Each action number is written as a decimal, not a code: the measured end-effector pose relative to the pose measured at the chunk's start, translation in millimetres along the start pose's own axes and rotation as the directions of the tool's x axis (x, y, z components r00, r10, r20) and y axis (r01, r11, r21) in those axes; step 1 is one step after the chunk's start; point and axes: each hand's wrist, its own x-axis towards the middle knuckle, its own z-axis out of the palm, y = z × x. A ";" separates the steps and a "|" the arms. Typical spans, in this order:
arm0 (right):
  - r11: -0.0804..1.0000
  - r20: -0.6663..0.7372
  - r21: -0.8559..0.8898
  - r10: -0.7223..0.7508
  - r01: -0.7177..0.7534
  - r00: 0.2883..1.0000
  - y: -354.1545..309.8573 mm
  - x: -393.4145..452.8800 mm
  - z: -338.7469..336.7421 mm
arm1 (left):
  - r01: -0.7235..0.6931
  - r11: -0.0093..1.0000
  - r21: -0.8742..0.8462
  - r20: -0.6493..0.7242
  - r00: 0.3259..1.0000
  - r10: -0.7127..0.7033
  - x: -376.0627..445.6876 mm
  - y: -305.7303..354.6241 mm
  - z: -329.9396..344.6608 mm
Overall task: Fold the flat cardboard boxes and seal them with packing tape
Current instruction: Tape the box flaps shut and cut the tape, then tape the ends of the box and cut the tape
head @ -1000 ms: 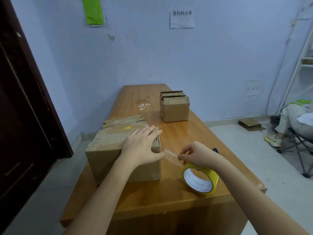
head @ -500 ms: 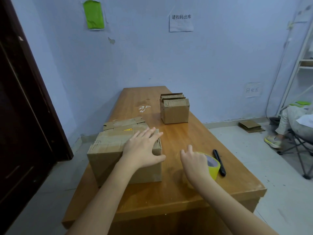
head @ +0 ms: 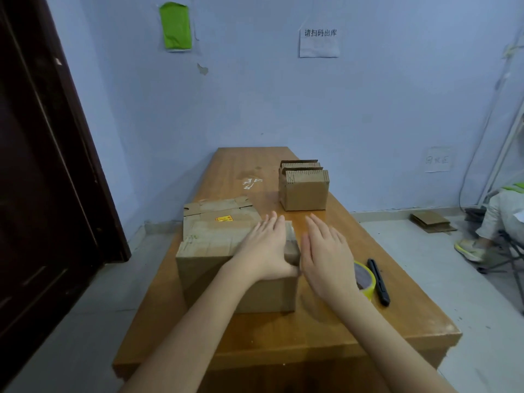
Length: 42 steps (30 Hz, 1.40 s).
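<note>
Box: brown folded cardboard box sits on the wooden counter.
Left hand: flat, fingers straight, pressing flaps closed.
Right hand: open, empty, possibly smoothing tape.
Tape: yellow roll lies beside it.

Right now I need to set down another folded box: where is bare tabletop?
Bare wood lies along the table's near edge, in front of the big box, and at the far end beyond the small box. It is crowded at the right by the tape roll and black cutter.
</note>
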 end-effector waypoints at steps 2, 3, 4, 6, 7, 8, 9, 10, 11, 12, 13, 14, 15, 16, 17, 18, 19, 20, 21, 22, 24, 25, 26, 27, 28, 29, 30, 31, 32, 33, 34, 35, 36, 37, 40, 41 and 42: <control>0.949 0.128 0.314 -0.039 -0.003 0.991 -18.8 12.1 -21.1 | -0.021 0.988 -0.150 -0.019 1.000 0.018 3.6 -2.0 0.9; 0.912 0.261 0.407 -0.072 -0.042 0.963 -24.5 16.3 -26.8 | -0.037 0.977 -0.210 -0.036 0.999 0.030 4.5 -4.6 0.4; 0.887 0.370 0.452 -0.091 -0.094 0.924 -27.9 20.2 -30.5 | -0.044 0.967 -0.250 -0.049 0.998 0.033 3.1 -6.8 -2.0; 0.880 0.516 0.445 -0.100 -0.166 0.850 -27.0 21.9 -30.8 | -0.046 0.966 -0.255 -0.058 0.998 0.032 -3.4 -12.9 -6.1; 0.911 0.538 0.391 -0.108 -0.134 0.836 -24.4 21.0 -29.5 | -0.046 0.980 -0.195 -0.050 0.998 0.037 -8.5 -16.5 -7.9; 0.954 0.541 0.297 -0.129 -0.045 0.831 -21.9 19.8 -27.4 | -0.054 0.995 -0.079 -0.040 0.998 0.051 -15.7 -20.5 -9.7; 0.977 0.534 0.207 -0.160 0.055 0.830 -19.5 18.7 -24.3 | -0.067 0.997 0.049 -0.039 0.997 0.069 -23.8 -25.4 -10.6; 0.981 0.528 0.144 -0.187 0.129 0.829 -17.4 18.1 -21.4 | -0.064 0.989 0.137 -0.047 0.996 0.071 -33.7 -30.9 -12.0; 0.981 0.528 0.113 -0.192 0.156 0.827 -16.6 18.5 -19.8 | -0.039 0.981 0.188 -0.061 0.997 0.052 -43.1 -39.1 -12.5; 0.982 0.535 0.104 -0.189 0.158 0.823 -16.6 19.3 -19.3 | 0.001 0.977 0.215 -0.078 0.997 0.017 -51.9 -48.0 -13.7; 0.982 0.545 0.111 -0.187 0.151 0.818 -17.1 19.7 -19.0 | 0.044 0.973 0.226 -0.085 0.996 -0.025 -60.2 -57.6 -15.8; 0.983 0.556 0.117 -0.185 0.144 0.810 -17.6 20.0 -18.5 | 0.085 0.972 0.220 -0.080 0.994 -0.069 -69.3 -65.5 -19.8; 0.983 0.567 0.124 -0.179 0.132 0.804 -17.8 19.8 -18.5 | 0.112 0.973 0.200 -0.073 0.992 -0.099 -76.5 -73.6 -22.4; 0.984 0.575 0.136 -0.173 0.115 0.800 -18.7 20.0 -19.4 | 0.121 0.977 0.175 -0.067 0.992 -0.110 -82.5 -79.0 -24.5; 0.985 0.580 0.145 -0.164 0.097 0.798 -19.6 19.6 -20.6 | 0.111 0.983 0.149 -0.072 0.992 -0.101 -86.4 -82.3 -24.8; 0.985 0.586 0.148 -0.157 0.085 0.795 -20.8 19.3 -22.2 | 0.090 0.990 0.110 -0.082 0.993 -0.081 -89.4 -83.5 -25.9; 0.986 0.592 0.149 -0.152 0.078 0.791 -22.1 19.1 -24.2 | 0.072 0.997 0.034 -0.086 0.994 -0.069 -90.4 -87.5 -25.0; 0.986 0.599 0.150 -0.146 0.069 0.787 -23.1 19.1 -26.1 | 0.062 0.992 -0.108 -0.087 0.994 -0.071 -92.0 -92.3 -24.5; 0.987 0.608 0.154 -0.137 0.053 0.782 -23.4 19.3 -27.6 | 0.037 0.954 -0.299 -0.107 0.992 -0.072 -94.2 -100.1 -23.3; 0.985 0.617 0.169 -0.124 0.024 0.777 -22.9 19.6 -29.2 | -0.023 0.877 -0.480 -0.158 0.986 -0.061 -96.7 -108.4 -21.9; 0.970 0.622 0.237 -0.110 -0.053 0.775 -19.2 19.9 -29.7 | -0.137 0.768 -0.626 -0.278 0.959 -0.056 -101.3 -126.7 -14.1; 0.960 0.616 0.271 -0.116 -0.072 0.779 -16.4 19.7 -28.7 | -0.152 0.760 -0.632 -0.309 0.949 -0.067 -103.5 -131.6 -9.0; 0.954 0.609 0.291 -0.123 -0.076 0.783 -14.1 19.5 -26.8 | -0.148 0.769 -0.622 -0.317 0.946 -0.074 -104.3 -133.3 -2.7; 0.952 0.599 0.298 -0.125 -0.075 0.791 -12.3 19.8 -24.4 | -0.131 0.795 -0.592 -0.310 0.948 -0.075 -105.3 -131.3 4.2; 0.953 0.577 0.294 -0.116 -0.073 0.808 -10.7 20.8 -21.3 | -0.116 0.826 -0.551 -0.314 0.946 -0.077 -105.3 -126.7 12.5; 0.958 0.542 0.275 -0.089 -0.077 0.835 -10.2 22.0 -17.7 | -0.117 0.872 -0.475 -0.353 0.933 -0.066 -105.4 -121.3 21.9; 0.969 0.497 0.234 -0.045 -0.083 0.867 -10.2 23.6 -14.0 | -0.135 0.921 -0.366 -0.428 0.903 -0.038 -104.5 -115.6 32.2; 0.984 0.446 0.160 0.000 -0.080 0.895 -10.6 25.7 -10.5 | -0.133 0.961 -0.242 -0.506 0.862 -0.009 -103.4 -109.3 41.1; 0.996 0.397 0.058 0.034 -0.062 0.917 -11.4 27.4 -8.0 | -0.117 0.981 -0.153 -0.578 0.816 0.007 -102.1 -101.3 48.4; 0.999 0.340 -0.038 0.041 -0.029 0.940 -12.6 29.1 -4.7 | -0.093 0.988 -0.126 -0.628 0.778 -0.007 -100.8 -93.5 53.8; 0.995 0.270 -0.103 0.014 0.015 0.963 -13.7 30.2 -2.9 | -0.075 0.987 -0.144 -0.662 0.749 -0.040 -98.9 -86.0 57.2; 0.990 0.218 -0.128 -0.030 0.059 0.976 -15.1 30.3 -2.4 | -0.056 0.984 -0.172 -0.681 0.728 -0.077 -97.6 -78.4 59.5; 0.990 0.171 -0.103 -0.083 0.102 0.982 -17.2 28.5 -3.0 | -0.036 0.982 -0.186 -0.702 0.704 -0.107 -96.2 -70.3 62.1; 0.990 0.109 -0.035 -0.136 0.140 0.985 -19.9 24.6 -5.1 | -0.016 0.980 -0.200 -0.719 0.682 -0.136 -95.4 -62.3 65.1; 0.952 0.060 0.193 -0.253 0.237 0.966 -33.5 7.3 -20.5 | 0.045 0.975 -0.216 -0.761 0.618 -0.197 -91.0 -35.3 72.0; 0.934 0.075 0.247 -0.284 0.258 0.956 -38.1 1.9 -26.6 | 0.086 0.974 -0.210 -0.747 0.629 -0.217 -89.4 -25.7 72.2; 0.922 0.111 0.288 -0.300 0.258 0.948 -41.9 -3.2 -32.2 | 0.135 0.974 -0.183 -0.718 0.658 -0.227 -86.7 -16.6 71.7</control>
